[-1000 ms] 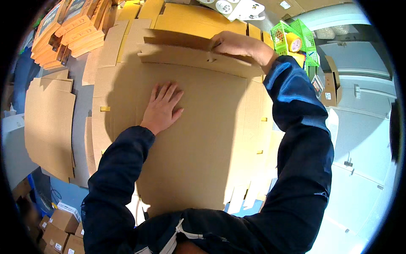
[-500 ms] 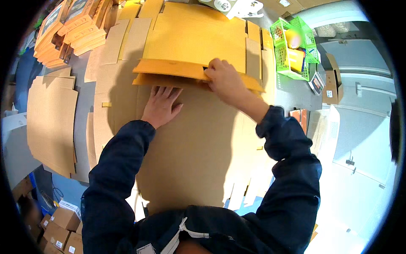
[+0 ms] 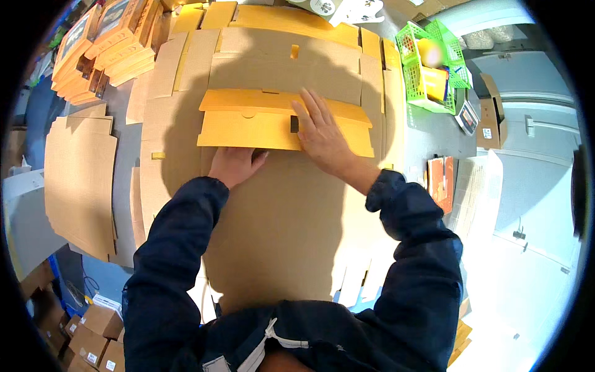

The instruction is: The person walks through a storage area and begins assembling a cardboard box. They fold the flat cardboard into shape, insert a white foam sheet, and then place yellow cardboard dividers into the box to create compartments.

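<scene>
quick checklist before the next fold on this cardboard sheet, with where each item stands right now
1. Right hand flat on the folded yellow flap: ok.
2. Left hand on the cardboard sheet, at the flap's near edge: ok, though its fingertips are hidden under the flap.
3. Flap lying flat along its whole length: cannot tell; the right end looks slightly raised.
4. Slot in the far panel uncovered: ok.
5. Green baskets off the sheet, to the right: ok.
6. Stack of flat cardboard blanks apart on the left: ok.
</scene>
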{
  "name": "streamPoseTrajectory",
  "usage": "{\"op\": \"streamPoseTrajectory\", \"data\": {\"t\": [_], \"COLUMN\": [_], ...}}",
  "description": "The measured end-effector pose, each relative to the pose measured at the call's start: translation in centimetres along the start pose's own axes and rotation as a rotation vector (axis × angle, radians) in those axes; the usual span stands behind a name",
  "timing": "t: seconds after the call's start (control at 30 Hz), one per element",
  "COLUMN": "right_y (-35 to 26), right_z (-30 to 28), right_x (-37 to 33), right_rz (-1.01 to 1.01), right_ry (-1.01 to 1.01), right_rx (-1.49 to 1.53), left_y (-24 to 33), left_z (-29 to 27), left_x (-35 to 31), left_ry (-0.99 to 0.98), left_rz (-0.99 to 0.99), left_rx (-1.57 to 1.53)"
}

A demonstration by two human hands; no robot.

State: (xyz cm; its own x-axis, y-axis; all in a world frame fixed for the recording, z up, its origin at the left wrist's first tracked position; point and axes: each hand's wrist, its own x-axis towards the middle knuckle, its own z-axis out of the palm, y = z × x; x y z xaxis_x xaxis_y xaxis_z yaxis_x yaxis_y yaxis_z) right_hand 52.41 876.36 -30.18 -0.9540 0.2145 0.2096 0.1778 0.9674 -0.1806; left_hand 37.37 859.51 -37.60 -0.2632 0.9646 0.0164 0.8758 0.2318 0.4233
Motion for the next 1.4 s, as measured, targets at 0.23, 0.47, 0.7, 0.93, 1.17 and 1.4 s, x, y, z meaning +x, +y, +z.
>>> {"op": "streamPoseTrajectory", "data": {"t": [0.23, 0.47, 0.7, 0.93, 1.17, 1.4], "right_y": [1.3, 2.1, 3.3, 16.0, 24.1, 17.3], "right_z": [6.4, 9.7, 10.8, 1.1, -11.3, -5.6], "right_x": [1.4, 10.5, 9.7, 2.0, -6.7, -7.0], "right_rz": [0.339, 0.458, 0.479, 0.365, 0.701, 0.535], "right_ry": [0.045, -0.049, 0.028, 0.283, -0.198, 0.004], "right_rx": [0.558, 0.32, 0.287, 0.096, -0.364, 0.073], "left_y": [-0.4, -0.8, 0.1, 0.5, 0.0, -0.6], "left_z": [0.7, 0.9, 0.2, -0.8, -0.4, 0.3], "left_x": [-0.5, -0.1, -0.3, 0.7, 0.5, 0.3], "left_ry": [-0.081, 0.056, -0.026, 0.022, 0.054, -0.005], "left_rz": [-0.06, 0.052, 0.034, 0.131, 0.122, 0.105], "left_rx": [0.005, 0.041, 0.089, 0.08, 0.088, 0.2]}}
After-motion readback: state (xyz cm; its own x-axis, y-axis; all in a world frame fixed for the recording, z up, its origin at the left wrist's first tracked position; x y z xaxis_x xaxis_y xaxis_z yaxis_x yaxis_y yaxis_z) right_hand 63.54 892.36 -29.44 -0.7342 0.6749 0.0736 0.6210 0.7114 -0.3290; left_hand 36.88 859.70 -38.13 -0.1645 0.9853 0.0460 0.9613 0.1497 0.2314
